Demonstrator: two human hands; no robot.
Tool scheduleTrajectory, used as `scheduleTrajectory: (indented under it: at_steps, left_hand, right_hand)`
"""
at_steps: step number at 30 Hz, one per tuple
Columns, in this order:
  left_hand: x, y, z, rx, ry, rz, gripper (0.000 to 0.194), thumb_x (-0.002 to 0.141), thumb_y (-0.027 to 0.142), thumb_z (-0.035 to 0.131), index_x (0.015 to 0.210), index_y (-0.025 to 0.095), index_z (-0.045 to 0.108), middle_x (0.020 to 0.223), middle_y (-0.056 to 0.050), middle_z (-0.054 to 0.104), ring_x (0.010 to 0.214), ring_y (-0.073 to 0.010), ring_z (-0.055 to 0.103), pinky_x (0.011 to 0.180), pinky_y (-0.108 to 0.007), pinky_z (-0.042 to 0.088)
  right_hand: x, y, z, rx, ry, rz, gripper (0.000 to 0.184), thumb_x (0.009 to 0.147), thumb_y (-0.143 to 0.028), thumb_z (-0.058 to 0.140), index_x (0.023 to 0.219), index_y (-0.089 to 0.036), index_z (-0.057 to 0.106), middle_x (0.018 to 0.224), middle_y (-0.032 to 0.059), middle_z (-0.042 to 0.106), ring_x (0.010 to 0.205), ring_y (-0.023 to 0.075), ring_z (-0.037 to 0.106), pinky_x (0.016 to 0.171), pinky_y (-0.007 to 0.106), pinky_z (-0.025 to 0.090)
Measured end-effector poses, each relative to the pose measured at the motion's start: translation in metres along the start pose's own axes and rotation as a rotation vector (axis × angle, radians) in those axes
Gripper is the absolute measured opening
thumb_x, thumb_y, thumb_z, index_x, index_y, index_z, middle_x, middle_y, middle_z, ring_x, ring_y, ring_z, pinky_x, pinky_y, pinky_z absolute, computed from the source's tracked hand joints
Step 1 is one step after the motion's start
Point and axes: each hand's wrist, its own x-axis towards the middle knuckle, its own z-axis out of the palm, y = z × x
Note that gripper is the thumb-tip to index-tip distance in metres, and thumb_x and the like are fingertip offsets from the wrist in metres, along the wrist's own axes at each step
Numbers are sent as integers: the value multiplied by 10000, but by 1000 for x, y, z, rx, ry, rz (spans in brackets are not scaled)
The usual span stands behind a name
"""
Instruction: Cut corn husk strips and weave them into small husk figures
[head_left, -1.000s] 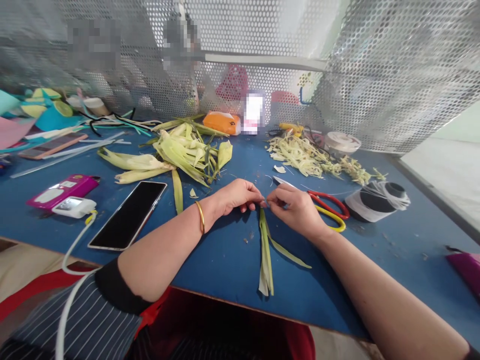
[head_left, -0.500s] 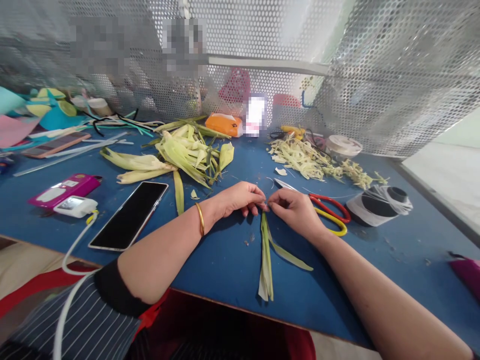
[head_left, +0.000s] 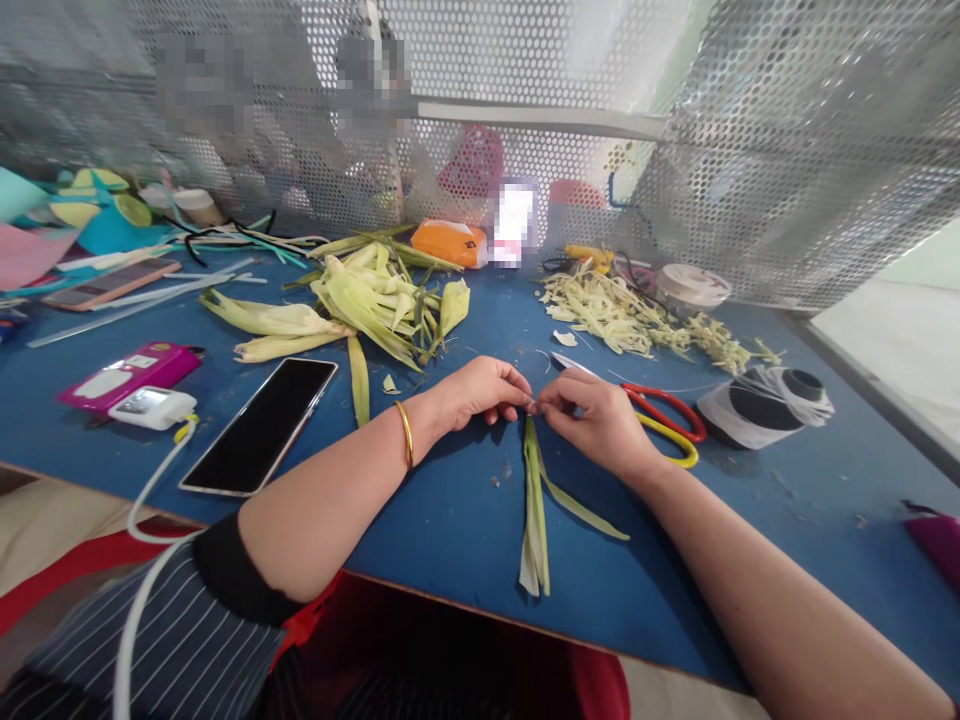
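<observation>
Over the blue table, the fingertips of my left hand [head_left: 487, 393] and my right hand [head_left: 589, 408] almost meet in a pinch. A thin white thread runs between them, its ends hidden by the fingers. Right below the fingertips lies a corn husk strip [head_left: 534, 520], pale green and folded lengthwise, its narrow top under the pinch. From that top a thinner husk strip [head_left: 585, 510] slants off to the right. Beside my right hand rest scissors [head_left: 667, 425] with red and yellow handles, blades partly covered by the hand. A spool of white thread [head_left: 761, 405] lies further right.
A pile of corn husks [head_left: 375, 300] lies back left, and a heap of shredded pale strips [head_left: 600, 310] back right. Left of my forearm are a black-screened phone [head_left: 262, 425] and a white device [head_left: 154, 407] with a cable. A perforated metal screen [head_left: 525, 60] stands behind.
The fingertips of both hands have drawn slightly closer together above the husk strip. Less of the thread between them shows now. The view has shifted slightly.
</observation>
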Motion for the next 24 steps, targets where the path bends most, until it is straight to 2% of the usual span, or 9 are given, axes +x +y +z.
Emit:
scheduleTrajectory:
  at_steps: [7, 16, 20, 24]
  left_hand:
    - [0, 2, 0, -10, 28, -40, 95, 744, 43, 639, 720, 131, 611, 597, 15, 643, 449, -59, 528, 391, -197, 298]
    - [2, -1, 6, 38, 88, 1, 116, 750, 59, 655, 695, 145, 600, 538, 30, 596, 447, -74, 534, 386, -203, 309]
    - [1, -3, 6, 33, 89, 16, 124, 739, 55, 675, 701, 142, 597, 544, 28, 600, 460, -76, 549, 396, -198, 329]
    - [0, -3, 3, 17, 89, 10, 156, 707, 68, 730, 726, 138, 591, 578, 17, 625, 473, -79, 564, 402, -195, 350]
  right_hand:
    - [-1, 1, -3, -141, -68, -166, 174, 838, -85, 514, 780, -184, 644, 763, 32, 583, 642, 125, 538, 600, 239, 402]
    - [-2, 1, -3, -196, -89, -191, 203, 873, -116, 483, 769, -187, 642, 776, 44, 605, 660, 133, 556, 611, 245, 403]
    - [-2, 3, -4, -91, -81, -100, 168, 849, -128, 514, 786, -187, 658, 770, 35, 606, 646, 130, 553, 598, 246, 410]
    - [1, 11, -3, 20, -25, 133, 130, 829, -192, 557, 792, -193, 681, 743, 27, 643, 654, 150, 582, 604, 264, 435]
